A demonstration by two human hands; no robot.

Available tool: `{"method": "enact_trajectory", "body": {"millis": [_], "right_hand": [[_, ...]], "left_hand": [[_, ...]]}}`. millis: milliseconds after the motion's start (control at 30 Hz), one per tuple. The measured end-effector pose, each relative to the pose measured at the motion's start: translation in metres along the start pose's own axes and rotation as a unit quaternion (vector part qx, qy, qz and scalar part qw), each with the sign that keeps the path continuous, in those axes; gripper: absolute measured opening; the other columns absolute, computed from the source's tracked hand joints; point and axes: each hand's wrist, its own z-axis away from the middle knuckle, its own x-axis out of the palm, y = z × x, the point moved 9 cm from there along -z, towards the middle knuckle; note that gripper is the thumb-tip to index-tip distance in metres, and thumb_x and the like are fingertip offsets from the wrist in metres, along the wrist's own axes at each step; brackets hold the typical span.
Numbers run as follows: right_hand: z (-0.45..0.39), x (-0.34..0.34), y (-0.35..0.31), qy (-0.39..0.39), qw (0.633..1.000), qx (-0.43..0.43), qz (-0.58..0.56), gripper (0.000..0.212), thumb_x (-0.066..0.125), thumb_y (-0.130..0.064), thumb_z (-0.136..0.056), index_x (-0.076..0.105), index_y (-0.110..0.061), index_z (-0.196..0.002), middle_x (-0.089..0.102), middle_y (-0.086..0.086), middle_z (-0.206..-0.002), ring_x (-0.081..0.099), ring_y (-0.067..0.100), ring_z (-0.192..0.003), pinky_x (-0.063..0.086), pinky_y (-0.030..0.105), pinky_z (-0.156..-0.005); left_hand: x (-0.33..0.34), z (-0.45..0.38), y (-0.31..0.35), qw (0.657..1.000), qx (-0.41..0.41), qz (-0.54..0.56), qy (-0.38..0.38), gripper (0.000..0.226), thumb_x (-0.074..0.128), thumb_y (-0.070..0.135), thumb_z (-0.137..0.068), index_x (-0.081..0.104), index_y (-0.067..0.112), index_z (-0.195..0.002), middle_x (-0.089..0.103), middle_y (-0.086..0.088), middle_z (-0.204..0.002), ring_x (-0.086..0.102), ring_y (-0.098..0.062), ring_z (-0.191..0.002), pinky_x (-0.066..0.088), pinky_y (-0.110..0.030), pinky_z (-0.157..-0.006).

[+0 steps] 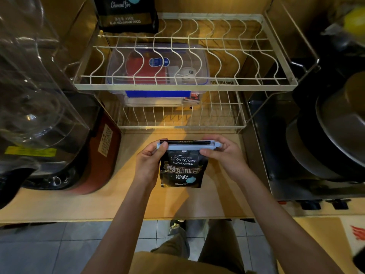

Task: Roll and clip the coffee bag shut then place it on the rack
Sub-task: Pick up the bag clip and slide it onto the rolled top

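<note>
A black coffee bag (182,170) with gold and white lettering is held upright over the wooden counter. Its top is rolled down, and a long pale blue clip (185,147) lies across the roll. My left hand (149,162) pinches the clip's left end and the bag's upper left corner. My right hand (222,153) grips the clip's right end, thumb under it. The white wire rack (185,87) stands just beyond, its upper tier above the bag and its lower tier (177,126) right behind it.
A second black coffee bag (126,14) stands at the rack's back left. A clear lidded box (158,64) sits under the upper tier. A glass-topped appliance (39,95) fills the left; stacked dark pans (325,139) and a stove fill the right.
</note>
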Motion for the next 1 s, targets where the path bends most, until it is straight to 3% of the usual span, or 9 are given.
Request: {"method": "enact_trajectory", "body": {"millis": [133, 233, 300, 367, 433, 500, 600, 833, 1000], "right_hand": [[-0.002, -0.002, 0.004, -0.001, 1.0, 0.003, -0.005, 0.034, 0.073, 0.003, -0.068, 0.065, -0.022, -0.091, 0.068, -0.003, -0.091, 0.068, 0.004, -0.079, 0.055, 0.017, -0.063], [-0.003, -0.002, 0.004, -0.005, 1.0, -0.001, 0.001, 0.034, 0.073, 0.003, -0.068, 0.064, -0.019, -0.092, 0.067, -0.004, -0.09, 0.067, 0.004, -0.08, 0.056, 0.017, -0.065], [-0.004, -0.002, 0.003, -0.012, 1.0, -0.009, 0.002, 0.034, 0.073, 0.005, -0.068, 0.064, -0.018, -0.091, 0.066, -0.003, -0.089, 0.067, 0.002, -0.077, 0.056, 0.017, -0.065], [-0.005, 0.0, 0.002, -0.023, 1.0, -0.016, 0.008, 0.034, 0.073, 0.005, -0.068, 0.063, -0.019, -0.09, 0.067, -0.002, -0.09, 0.066, 0.004, -0.08, 0.056, 0.018, -0.067], [-0.004, 0.001, -0.001, -0.034, 0.999, -0.028, 0.011, 0.034, 0.072, 0.006, -0.069, 0.063, -0.02, -0.089, 0.067, -0.001, -0.09, 0.066, 0.006, -0.08, 0.056, 0.019, -0.068], [-0.004, 0.002, -0.003, -0.035, 0.998, -0.042, 0.014, 0.034, 0.071, 0.009, -0.069, 0.063, -0.018, -0.088, 0.067, -0.001, -0.088, 0.066, 0.002, -0.076, 0.056, 0.017, -0.066], [-0.002, 0.0, -0.008, -0.023, 0.998, -0.062, 0.011, 0.032, 0.069, 0.012, -0.07, 0.063, -0.013, -0.09, 0.066, 0.001, -0.088, 0.066, -0.001, -0.075, 0.054, 0.013, -0.064], [0.008, -0.005, -0.01, -0.059, 0.99, -0.057, 0.111, 0.037, 0.063, -0.006, -0.083, 0.059, -0.015, -0.119, 0.061, -0.005, -0.109, 0.059, 0.014, -0.105, 0.052, 0.026, -0.087], [0.008, -0.007, -0.016, -0.061, 0.965, -0.095, 0.236, 0.042, 0.058, -0.014, -0.088, 0.05, -0.011, -0.13, 0.056, 0.008, -0.13, 0.052, 0.016, -0.118, 0.043, 0.033, -0.101]], "left_hand": [[-0.001, 0.0, 0.008, 0.997, 0.019, -0.07, -0.021, 0.017, 0.061, 0.019, -0.074, 0.066, 0.016, -0.09, 0.073, 0.008, -0.074, 0.065, -0.008, -0.078, 0.053, -0.017, -0.067], [0.004, -0.002, 0.03, 0.981, 0.051, -0.184, -0.048, 0.031, 0.068, 0.02, -0.069, 0.062, 0.024, -0.099, 0.068, 0.009, -0.097, 0.061, -0.009, -0.095, 0.052, -0.017, -0.075], [0.024, -0.002, 0.055, 0.914, 0.118, -0.38, -0.078, 0.045, 0.072, 0.03, -0.066, 0.058, 0.026, -0.109, 0.06, 0.012, -0.11, 0.054, -0.003, -0.104, 0.046, -0.018, -0.084], [0.058, -0.002, 0.068, 0.813, 0.19, -0.537, -0.123, 0.045, 0.071, 0.03, -0.072, 0.056, 0.023, -0.114, 0.055, 0.012, -0.111, 0.049, -0.004, -0.106, 0.041, -0.023, -0.087], [0.088, -0.002, 0.064, 0.739, 0.21, -0.614, -0.179, 0.038, 0.065, 0.029, -0.078, 0.057, 0.019, -0.113, 0.06, 0.005, -0.113, 0.052, -0.012, -0.105, 0.043, -0.033, -0.09], [0.101, -0.003, 0.053, 0.692, 0.202, -0.659, -0.213, 0.031, 0.059, 0.027, -0.082, 0.058, 0.017, -0.111, 0.064, -0.006, -0.109, 0.056, -0.019, -0.097, 0.048, -0.041, -0.086], [0.102, -0.003, 0.051, 0.69, 0.215, -0.655, -0.221, 0.028, 0.055, 0.025, -0.085, 0.058, 0.014, -0.111, 0.063, -0.011, -0.102, 0.057, -0.023, -0.091, 0.048, -0.038, -0.081], [0.105, 0.008, 0.054, 0.681, 0.286, -0.635, -0.225, 0.03, 0.054, 0.016, -0.086, 0.058, 0.005, -0.114, 0.063, -0.018, -0.098, 0.056, -0.029, -0.092, 0.044, -0.038, -0.082], [0.106, 0.006, 0.05, 0.673, 0.281, -0.642, -0.237, 0.032, 0.054, 0.015, -0.087, 0.056, 0.003, -0.116, 0.062, -0.019, -0.101, 0.056, -0.03, -0.094, 0.04, -0.033, -0.083]]}}
